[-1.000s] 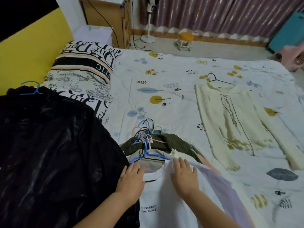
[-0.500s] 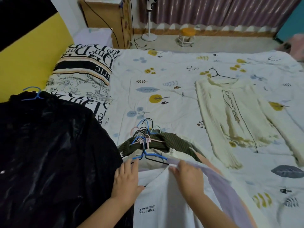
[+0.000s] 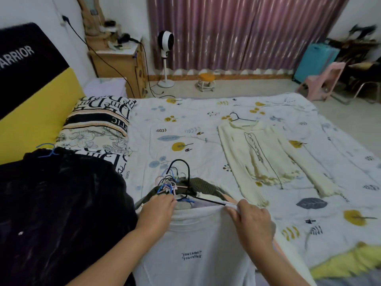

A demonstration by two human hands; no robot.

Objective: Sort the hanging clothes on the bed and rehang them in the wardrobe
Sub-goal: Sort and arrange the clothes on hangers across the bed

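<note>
White tee (image 3: 198, 240) on black hanger (image 3: 186, 182), atop pile (image 3: 185, 190) at 6 o'clock on bed (image 3: 206, 129). Left hand (image 3: 157, 211) fingers grip collar; right hand (image 3: 251, 217) pinches shoulder seam. Fabric light, limp, slips off hanger; lift by hook, 12 o'clock.

Single head-worn wide-angle view, looking forward and down across the bed (image 3: 185, 124) toward the curtain (image 3: 237, 32) (hands nearest the lens).

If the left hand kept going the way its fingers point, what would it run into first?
Probably the bundle of hanger hooks just past the left hand, atop the olive garment. Depth is hard to judge.
</note>
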